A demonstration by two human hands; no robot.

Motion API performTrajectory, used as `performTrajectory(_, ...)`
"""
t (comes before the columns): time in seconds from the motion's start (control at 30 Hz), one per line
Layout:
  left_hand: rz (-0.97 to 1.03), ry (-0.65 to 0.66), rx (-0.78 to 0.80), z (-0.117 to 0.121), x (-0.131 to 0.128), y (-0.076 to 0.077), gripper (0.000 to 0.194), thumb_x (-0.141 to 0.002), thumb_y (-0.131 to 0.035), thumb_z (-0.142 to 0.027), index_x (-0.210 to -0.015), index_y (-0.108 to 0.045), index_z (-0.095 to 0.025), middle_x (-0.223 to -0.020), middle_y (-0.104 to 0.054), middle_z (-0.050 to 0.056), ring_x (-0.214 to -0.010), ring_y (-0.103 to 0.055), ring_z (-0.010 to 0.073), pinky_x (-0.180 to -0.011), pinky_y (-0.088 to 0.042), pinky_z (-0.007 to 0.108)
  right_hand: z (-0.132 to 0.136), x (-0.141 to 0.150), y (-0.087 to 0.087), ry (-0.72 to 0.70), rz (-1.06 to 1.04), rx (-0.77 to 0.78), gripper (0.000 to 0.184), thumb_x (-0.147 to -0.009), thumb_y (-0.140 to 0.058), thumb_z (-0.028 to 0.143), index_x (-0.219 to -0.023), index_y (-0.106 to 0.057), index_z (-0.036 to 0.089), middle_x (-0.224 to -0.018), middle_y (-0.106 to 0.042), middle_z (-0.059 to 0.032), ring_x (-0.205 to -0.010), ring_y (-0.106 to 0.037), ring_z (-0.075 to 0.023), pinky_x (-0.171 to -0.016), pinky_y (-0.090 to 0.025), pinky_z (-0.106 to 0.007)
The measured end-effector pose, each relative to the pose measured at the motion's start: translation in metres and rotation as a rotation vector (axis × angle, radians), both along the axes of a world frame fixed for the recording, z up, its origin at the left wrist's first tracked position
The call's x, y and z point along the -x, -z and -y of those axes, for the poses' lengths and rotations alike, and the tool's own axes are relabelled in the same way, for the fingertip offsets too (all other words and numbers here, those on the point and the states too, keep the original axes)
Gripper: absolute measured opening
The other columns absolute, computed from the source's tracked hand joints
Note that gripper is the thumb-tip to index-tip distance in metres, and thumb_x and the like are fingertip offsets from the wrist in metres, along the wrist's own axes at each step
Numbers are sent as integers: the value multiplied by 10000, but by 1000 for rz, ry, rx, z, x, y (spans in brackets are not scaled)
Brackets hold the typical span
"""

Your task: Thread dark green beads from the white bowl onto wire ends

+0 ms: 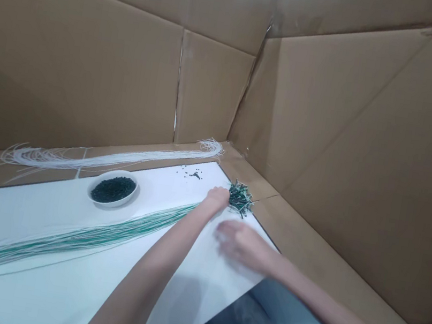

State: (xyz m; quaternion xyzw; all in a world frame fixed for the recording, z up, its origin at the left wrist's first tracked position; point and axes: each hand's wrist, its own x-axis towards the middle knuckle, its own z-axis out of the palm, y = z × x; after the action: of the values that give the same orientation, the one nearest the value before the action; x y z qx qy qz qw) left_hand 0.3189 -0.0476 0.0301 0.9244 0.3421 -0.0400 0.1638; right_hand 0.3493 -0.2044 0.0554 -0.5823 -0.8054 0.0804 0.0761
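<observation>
My left hand point(217, 197) reaches across the white sheet point(60, 279) to the end of a long bundle of green wires point(79, 236) and seems closed around it, next to a tuft of green wire ends point(240, 197). The fingers are turned away from me. My right hand point(242, 244) hovers flat over the sheet's right corner, blurred by motion, fingers stretched out and holding nothing.
A white bowl point(113, 189) of small dark beads stands on the sheet. A few loose beads point(193, 174) lie near the far edge. A bundle of white wires point(111, 158) lies along the back. Cardboard walls point(347, 122) close in the back and right.
</observation>
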Motion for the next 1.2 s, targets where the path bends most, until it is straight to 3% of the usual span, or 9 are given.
performTrajectory(0.07, -2, -15, -55, -2, 1, -1, 346, -808, -481, -322, -1086, -472, -116, -1154, -462, 123, -1090, -427, 234, -901, -361, 423, -21, -54, 3, 290, 174, -23, 526, -665, -534, 218, -1174, -448, 115, -1241, -410, -168, -1165, -334, -300, -942, -286, -443)
performTrajectory(0.17, -10, -12, -85, -4, 5, -3, 469, -775, -498, -381, -1130, -428, -82, -1202, -407, 175, -1170, -337, 283, -949, -296, 417, -36, -99, 8, 496, 245, 85, 888, -560, -618, 275, -1332, -194, 157, -1379, -181, -163, -1261, -114, -351, -979, -189, -489)
performTrajectory(0.33, -112, 81, 33, -11, 25, -27, 709, -634, -563, -529, -1181, -377, -118, -1212, -416, 149, -1077, -450, 267, -845, -407, 332, -48, -101, 7, 491, 206, 251, 1116, -490, -658, 329, -1351, 41, 207, -1419, 16, -130, -1285, 18, -332, -1004, -109, -479)
performTrajectory(0.5, -178, 99, 72, -7, 95, -57, 679, -621, -585, -425, -1204, -362, -157, -1263, -390, 131, -1116, -422, 259, -874, -390, 321, -70, -73, 0, 360, 294, 262, 1189, -454, -695, 327, -1343, 90, 235, -1420, 88, -106, -1275, 78, -353, -993, -59, -525)
performTrajectory(0.63, -293, -11, 21, 12, 166, -43, 790, -593, -583, -289, -1278, -234, -109, -1352, -244, 180, -1212, -296, 307, -924, -346, 366, -94, -52, 6, 142, 501, 133, 1033, -500, -644, 174, -1351, -60, 199, -1420, -58, -121, -1270, 47, -372, -963, -14, -589)
performTrajectory(0.73, -193, 20, -81, 22, 198, -20, 712, -663, -482, -241, -1293, -192, -82, -1340, -262, 173, -1226, -265, 282, -953, -317, 365, -111, -46, 11, 0, 585, 76, 641, -598, -527, 89, -1217, -368, 134, -1243, -404, -163, -1213, -265, -325, -969, -148, -533)
performTrajectory(0.87, -200, -114, -191, 20, 201, -10, 415, -718, -351, -82, -1126, -410, -127, -1110, -464, 146, -1019, -459, 255, -811, -407, 379, -127, -50, 14, -38, 580, 108, 360, -679, -429, 75, -1027, -508, 121, -1003, -557, -144, -949, -529, -240, -836, -367, -370)
performTrajectory(1.07, -280, -217, -98, 14, 183, -15, 347, -662, -430, -78, -1008, -456, -89, -1006, -497, 168, -951, -491, 290, -723, -429, 386, -135, -56, 9, -63, 580, 183, 338, -652, -494, 198, -981, -559, 157, -933, -597, -115, -864, -567, -228, -670, -411, -272)
performTrajectory(1.2, -203, -236, -134, 11, 190, -7, 252, -758, -342, -168, -962, -480, -117, -1048, -492, 154, -998, -472, 282, -777, -400, 381, -136, -55, 1, -46, 577, 188, 353, -654, -475, 205, -990, -573, 162, -966, -602, -115, -870, -570, -222, -638, -406, -256)
